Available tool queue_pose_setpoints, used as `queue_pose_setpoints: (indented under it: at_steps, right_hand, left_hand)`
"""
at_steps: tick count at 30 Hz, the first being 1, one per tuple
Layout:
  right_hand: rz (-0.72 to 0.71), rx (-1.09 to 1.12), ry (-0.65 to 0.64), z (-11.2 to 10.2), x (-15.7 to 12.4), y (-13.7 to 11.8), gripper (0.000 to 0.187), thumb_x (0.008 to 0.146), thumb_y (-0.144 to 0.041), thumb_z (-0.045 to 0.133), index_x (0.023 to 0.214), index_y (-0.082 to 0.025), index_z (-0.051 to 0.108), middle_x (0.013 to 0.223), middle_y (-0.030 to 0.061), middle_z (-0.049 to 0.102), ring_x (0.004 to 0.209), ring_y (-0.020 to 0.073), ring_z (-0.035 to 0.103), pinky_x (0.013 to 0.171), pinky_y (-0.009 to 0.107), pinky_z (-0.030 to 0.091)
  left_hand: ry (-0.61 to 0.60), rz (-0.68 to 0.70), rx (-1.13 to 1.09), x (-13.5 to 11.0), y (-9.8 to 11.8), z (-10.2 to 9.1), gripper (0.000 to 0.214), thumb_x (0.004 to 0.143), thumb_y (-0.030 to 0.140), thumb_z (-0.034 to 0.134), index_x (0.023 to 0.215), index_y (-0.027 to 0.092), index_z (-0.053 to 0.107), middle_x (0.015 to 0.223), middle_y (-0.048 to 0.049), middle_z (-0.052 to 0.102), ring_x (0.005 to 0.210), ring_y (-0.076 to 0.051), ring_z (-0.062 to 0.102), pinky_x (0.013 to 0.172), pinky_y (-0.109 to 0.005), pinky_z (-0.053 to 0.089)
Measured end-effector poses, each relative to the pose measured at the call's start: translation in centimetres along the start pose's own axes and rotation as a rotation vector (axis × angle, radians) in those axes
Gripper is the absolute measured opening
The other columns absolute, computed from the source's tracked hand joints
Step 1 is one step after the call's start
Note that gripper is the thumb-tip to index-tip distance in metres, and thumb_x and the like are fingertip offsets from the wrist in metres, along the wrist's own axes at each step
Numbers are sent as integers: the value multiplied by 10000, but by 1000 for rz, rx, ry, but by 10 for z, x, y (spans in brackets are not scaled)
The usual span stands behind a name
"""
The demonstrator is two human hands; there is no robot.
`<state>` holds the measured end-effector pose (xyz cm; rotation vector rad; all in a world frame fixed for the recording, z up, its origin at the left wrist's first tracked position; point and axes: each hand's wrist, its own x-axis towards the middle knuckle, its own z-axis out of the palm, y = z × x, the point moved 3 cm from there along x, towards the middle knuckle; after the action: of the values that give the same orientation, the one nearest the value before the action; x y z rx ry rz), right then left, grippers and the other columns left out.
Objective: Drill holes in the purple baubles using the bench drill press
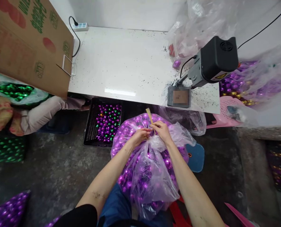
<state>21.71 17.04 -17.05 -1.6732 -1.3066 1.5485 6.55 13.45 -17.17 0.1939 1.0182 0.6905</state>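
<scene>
The right hand [161,130] is pinching a yellow strip [149,115] over a bag [150,186] of purple balls [124,183]; the left hand [140,136] is curling close by, its grip hard to tell.

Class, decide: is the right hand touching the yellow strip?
Touching: in the head view, the right hand pinches the yellow strip between thumb and fingers.

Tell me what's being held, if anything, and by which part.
The right grip pinches a yellowish strip below its upper end. The left grip is beside it, over the plastic bag; whether it holds anything can't be told.
</scene>
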Motion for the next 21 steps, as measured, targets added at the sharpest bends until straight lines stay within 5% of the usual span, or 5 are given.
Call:
queue_pose_setpoints:
  at_steps: [5, 10, 16, 21]
  right_hand:
    - [-66, -34, -155, 14, 8, -15, 390, 934, -462, 607, 1171, -152, 625, 1146, 72, 658, 1017, 156, 640, 898, 376, 581]
    - [-35, -42, -237, 9, -10, 0, 404, 944, -464, 593, 1195, -148, 608, 1112, 67, 657, 956, 140, 644, 835, 343, 591]
    - [-32, -137, -111, 9, -32, 10, 400, 939, -465, 599, 1184, -150, 613, 1131, 69, 653, 994, 151, 639, 878, 369, 583]
    - [-13, -184, -29, 8, -43, 5, 385, 945, -465, 585, 1185, -166, 622, 1212, 84, 640, 1094, 174, 622, 966, 414, 560]
  left_hand:
    - [15, 77, 184, 4, -3, 12, 237, 691, 257, 829, 667, 136, 628, 542, 44, 553, 483, -63, 426, 515, -216, 311]
    - [73, 170, 238, 6, -6, 10, 316, 797, 444, 748, 816, 165, 602, 612, 27, 609, 501, -87, 513, 522, -216, 359]
    - [146, 237, 348, 5, -13, 6, 333, 835, 433, 725, 986, 201, 542, 603, 59, 589, 505, -118, 564, 536, -225, 409]
    - [184, 343, 505, -15, -12, 5, 383, 804, 215, 687, 1143, 204, 509, 731, 46, 619, 677, -140, 617, 666, -251, 466]
